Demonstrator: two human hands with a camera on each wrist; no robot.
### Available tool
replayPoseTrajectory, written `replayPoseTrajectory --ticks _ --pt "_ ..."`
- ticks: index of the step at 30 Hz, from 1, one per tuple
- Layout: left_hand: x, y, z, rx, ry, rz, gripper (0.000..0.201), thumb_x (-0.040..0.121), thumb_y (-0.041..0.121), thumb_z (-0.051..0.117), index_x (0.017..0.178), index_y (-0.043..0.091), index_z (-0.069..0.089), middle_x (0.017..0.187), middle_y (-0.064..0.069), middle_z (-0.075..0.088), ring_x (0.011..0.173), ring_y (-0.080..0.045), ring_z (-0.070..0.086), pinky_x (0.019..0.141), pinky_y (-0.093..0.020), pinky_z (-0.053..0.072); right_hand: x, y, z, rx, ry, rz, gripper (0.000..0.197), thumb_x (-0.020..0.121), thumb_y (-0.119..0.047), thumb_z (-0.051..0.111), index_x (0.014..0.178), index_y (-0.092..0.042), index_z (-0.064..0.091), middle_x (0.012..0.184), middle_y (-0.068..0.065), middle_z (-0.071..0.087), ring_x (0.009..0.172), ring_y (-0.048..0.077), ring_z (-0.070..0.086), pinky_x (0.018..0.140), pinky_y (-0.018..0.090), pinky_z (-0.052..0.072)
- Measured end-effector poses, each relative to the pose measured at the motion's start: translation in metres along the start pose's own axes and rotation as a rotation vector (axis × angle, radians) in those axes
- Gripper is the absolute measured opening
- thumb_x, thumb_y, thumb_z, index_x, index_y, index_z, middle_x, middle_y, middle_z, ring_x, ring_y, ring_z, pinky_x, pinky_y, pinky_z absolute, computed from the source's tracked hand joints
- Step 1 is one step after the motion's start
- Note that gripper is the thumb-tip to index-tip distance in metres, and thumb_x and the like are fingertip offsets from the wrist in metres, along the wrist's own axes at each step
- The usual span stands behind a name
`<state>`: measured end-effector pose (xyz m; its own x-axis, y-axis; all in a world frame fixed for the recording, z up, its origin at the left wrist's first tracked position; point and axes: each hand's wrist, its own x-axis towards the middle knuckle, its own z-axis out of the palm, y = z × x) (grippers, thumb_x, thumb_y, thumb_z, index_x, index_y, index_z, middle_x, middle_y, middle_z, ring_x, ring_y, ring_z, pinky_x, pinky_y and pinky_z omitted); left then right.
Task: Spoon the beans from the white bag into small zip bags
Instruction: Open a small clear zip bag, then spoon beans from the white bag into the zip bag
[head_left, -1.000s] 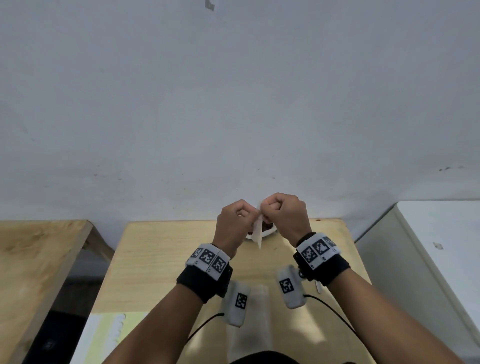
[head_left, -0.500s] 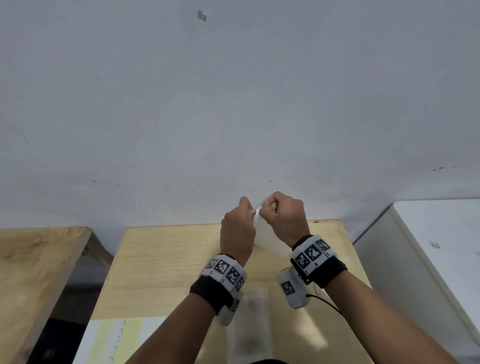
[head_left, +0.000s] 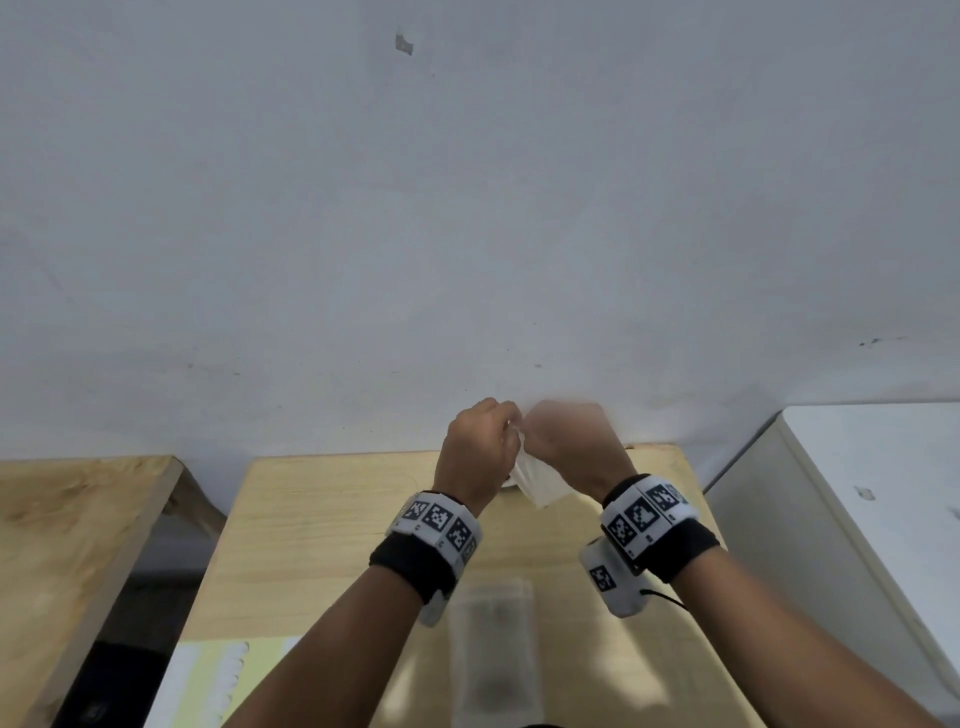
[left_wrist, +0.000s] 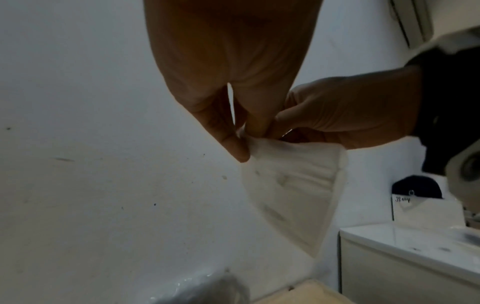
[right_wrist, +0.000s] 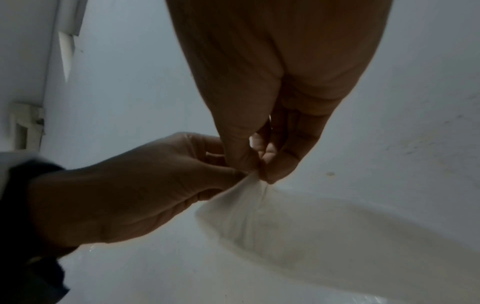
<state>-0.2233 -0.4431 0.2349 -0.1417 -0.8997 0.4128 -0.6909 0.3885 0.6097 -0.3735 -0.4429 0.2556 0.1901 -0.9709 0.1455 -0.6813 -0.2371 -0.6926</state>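
Left hand: fingertips pinched the zip bag's top edge.
Right hand: pinched the same edge, just beside the left.
Zip bag: small, clear, hanging from both hands above the wooden table, near the wall.

The small bag is clear and whitish. The table is pale yellowish wood, the wall a dull grey-white. Each wristband is black, topped with white tags bearing black-and-white square patterns. The cabinet is white.
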Motion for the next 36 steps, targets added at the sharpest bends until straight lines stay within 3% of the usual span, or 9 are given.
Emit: replayPoseTrajectory --ticks 7,12,15,18,21,26,29,32,36 --pt "0.011 -0.006 -0.009 0.032 -0.211 -0.224 0.016 0.078 0.003 0.056 0.067 0.002 0.067 0.055 -0.008 0.063 0.054 -0.023 0.061 0.052 -0.036 0.052 -0.006 0.011 0.011 -0.288 -0.178 0.075 0.018 0.084 -0.021 0.06 0.098 -0.019 0.07 0.09 0.001 0.07 0.09 0.026 0.061 0.075 0.031 0.045" --pt "0.011 0.0 -0.017 0.038 -0.365 -0.195 0.018 0.081 0.0 0.057 0.068 0.002 0.069 0.05 0.004 0.056 0.055 -0.023 0.064 0.054 -0.03 0.056 0.001 0.018 0.003 -0.353 -0.012 0.105 0.029 0.09 -0.02 0.047 0.1 -0.025 0.074 0.093 0.001 0.073 0.087 0.028 0.065 0.074 0.035 0.054" --pt "0.012 0.0 -0.02 0.037 -0.341 -0.176 0.017 0.08 -0.002 0.057 0.068 0.002 0.069 0.05 0.006 0.054 0.061 -0.025 0.063 0.059 -0.036 0.057 -0.003 0.011 0.0 -0.371 0.028 0.007 0.023 0.093 -0.018 0.053 0.099 -0.021 0.075 0.093 0.001 0.071 0.084 0.026 0.063 0.07 0.036 0.053" --pt "0.014 0.001 -0.027 -0.004 -0.317 -0.168 0.02 0.079 -0.003 0.057 0.063 0.0 0.068 0.049 -0.005 0.06 0.046 -0.02 0.064 0.048 -0.028 0.055 -0.009 0.007 -0.005 -0.333 0.026 -0.167 0.012 0.091 -0.02 0.064 0.091 -0.018 0.077 0.084 0.001 0.068 0.075 0.022 0.063 0.064 0.03 0.048" --pt "0.012 0.0 -0.027 -0.085 -0.239 -0.131 0.016 0.079 0.0 0.062 0.069 0.004 0.074 0.05 0.0 0.063 0.048 -0.016 0.064 0.053 -0.024 0.051 -0.008 0.01 -0.009 -0.168 0.096 -0.117 0.012 0.088 -0.018 0.068 0.081 -0.019 0.077 0.064 -0.011 0.062 0.061 0.007 0.06 0.064 0.028 0.047" --pt "-0.009 -0.012 -0.007 -0.191 -0.005 -0.045 0.009 0.082 0.01 0.071 0.09 0.012 0.076 0.095 0.002 0.069 0.085 -0.008 0.062 0.074 -0.02 0.05 -0.015 0.014 -0.01 0.131 0.127 0.038 0.015 0.084 -0.006 0.068 0.077 -0.013 0.079 0.067 -0.01 0.07 0.054 0.007 0.066 0.062 0.027 0.058" --pt "-0.02 -0.013 0.0 -0.3 -0.139 -0.128 0.029 0.089 0.029 0.065 0.114 0.016 0.068 0.117 0.006 0.066 0.107 -0.002 0.058 0.092 -0.027 0.049 -0.018 0.024 -0.005 0.16 0.141 0.081 0.012 0.083 -0.008 0.07 0.08 -0.015 0.079 0.072 -0.007 0.072 0.057 0.01 0.067 0.066 0.034 0.06" --pt "-0.032 -0.011 0.009 -0.295 -0.313 -0.171 0.083 0.073 0.058 0.075 0.14 0.018 0.046 0.138 0.006 0.053 0.121 -0.008 0.05 0.1 -0.029 0.045 -0.024 0.034 0.0 0.168 0.162 0.108 0.008 0.083 -0.011 0.073 0.083 -0.016 0.079 0.067 -0.012 0.069 0.061 0.011 0.068 0.068 0.035 0.059" --pt "-0.044 -0.013 0.027 -0.129 -0.359 -0.188 0.111 0.059 0.06 0.083 0.148 0.024 0.027 0.145 0.007 0.04 0.13 -0.012 0.038 0.105 -0.033 0.039 -0.036 0.036 0.005 0.275 0.125 0.143 0.005 0.084 -0.009 0.074 0.085 -0.01 0.079 0.061 -0.006 0.069 0.055 0.007 0.067 0.061 0.019 0.055"
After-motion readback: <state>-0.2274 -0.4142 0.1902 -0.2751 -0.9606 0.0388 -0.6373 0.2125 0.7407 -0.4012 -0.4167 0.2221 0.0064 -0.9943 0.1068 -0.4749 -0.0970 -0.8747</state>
